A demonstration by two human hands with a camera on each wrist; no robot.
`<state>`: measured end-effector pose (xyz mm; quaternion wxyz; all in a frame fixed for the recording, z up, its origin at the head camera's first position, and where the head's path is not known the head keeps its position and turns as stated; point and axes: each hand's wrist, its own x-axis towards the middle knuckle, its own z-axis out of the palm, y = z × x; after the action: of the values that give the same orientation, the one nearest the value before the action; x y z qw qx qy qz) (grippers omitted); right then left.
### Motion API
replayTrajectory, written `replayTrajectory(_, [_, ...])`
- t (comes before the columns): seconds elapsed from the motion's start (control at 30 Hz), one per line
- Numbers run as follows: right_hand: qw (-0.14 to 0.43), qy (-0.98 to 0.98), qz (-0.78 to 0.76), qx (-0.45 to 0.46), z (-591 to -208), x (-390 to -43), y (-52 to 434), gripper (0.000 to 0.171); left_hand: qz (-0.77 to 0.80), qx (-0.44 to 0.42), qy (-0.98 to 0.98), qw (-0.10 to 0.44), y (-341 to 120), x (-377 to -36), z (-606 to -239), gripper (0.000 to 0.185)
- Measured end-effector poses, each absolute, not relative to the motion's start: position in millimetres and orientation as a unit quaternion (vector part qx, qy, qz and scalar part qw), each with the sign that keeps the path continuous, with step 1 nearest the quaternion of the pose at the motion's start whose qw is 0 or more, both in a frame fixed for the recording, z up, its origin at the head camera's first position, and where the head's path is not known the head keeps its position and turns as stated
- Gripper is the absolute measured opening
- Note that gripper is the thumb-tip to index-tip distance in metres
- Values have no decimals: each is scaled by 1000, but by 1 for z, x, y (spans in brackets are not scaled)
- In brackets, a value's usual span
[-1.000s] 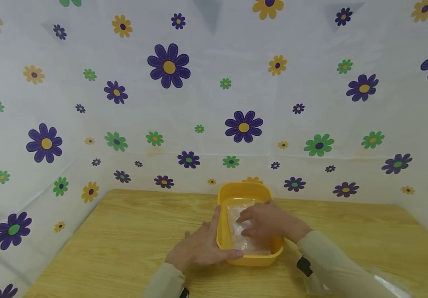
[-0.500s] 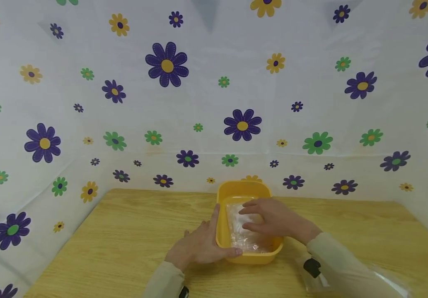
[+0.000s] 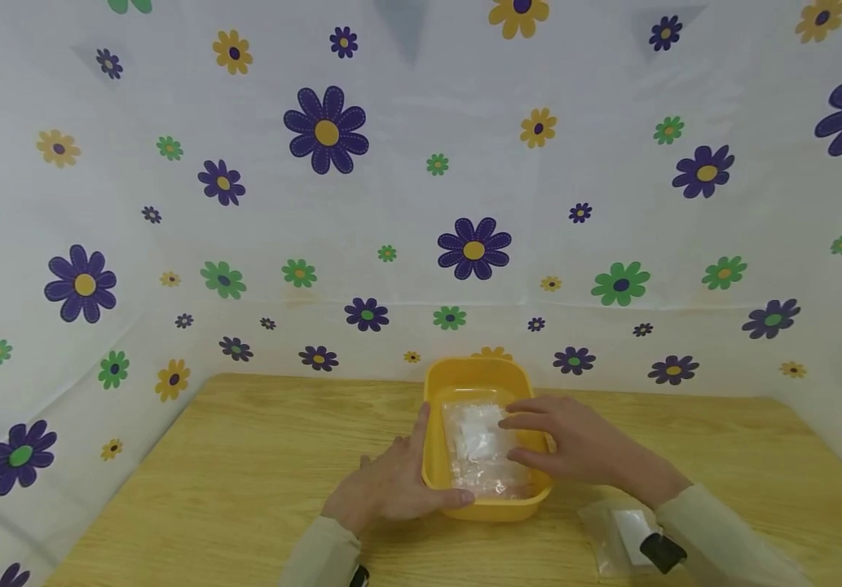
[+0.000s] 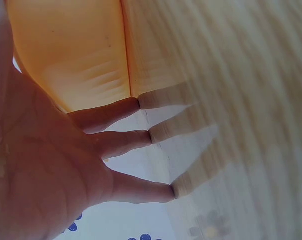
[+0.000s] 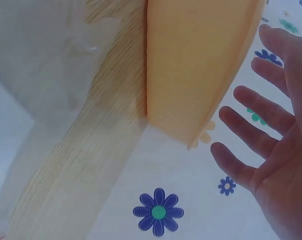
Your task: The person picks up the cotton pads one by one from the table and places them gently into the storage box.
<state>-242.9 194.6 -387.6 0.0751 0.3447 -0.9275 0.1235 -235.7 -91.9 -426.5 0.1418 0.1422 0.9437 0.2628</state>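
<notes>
A yellow plastic tub [image 3: 497,511] stands on the table near the back wall. Inside lie clear plastic bags [image 3: 482,444] with something white in them. My left hand [image 3: 391,481] steadies the tub from the left, its thumb on the near rim and forefinger along the side. Its other fingers [image 4: 140,190] stand straight, tips on the tabletop, in the left wrist view. Over the tub's right rim hovers my right hand [image 3: 575,436], fingers spread and nothing held. The right wrist view shows those fingers [image 5: 246,132] beside the tub's outer wall [image 5: 191,60].
Another clear bag [image 3: 622,530] with a flat white piece lies on the wooden table [image 3: 266,456], under and beside my right wrist. White cloth [image 3: 391,204] printed with flowers hangs behind the table and along both sides.
My right hand has drawn back to the right from over the bags to the tub's right rim, uncovering more of the bags. The left hand has stayed on the tub.
</notes>
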Motion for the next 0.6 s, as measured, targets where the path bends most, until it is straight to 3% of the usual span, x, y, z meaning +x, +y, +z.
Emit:
replayTrajectory(0.33, [162, -913, 138, 348, -386, -224, 229, 31, 272, 139, 941, 145, -93, -234, -425, 135])
replayTrajectory(0.6, [211, -911, 145, 324, -386, -209, 260, 38, 291, 155, 934, 137, -92, -235, -425, 135])
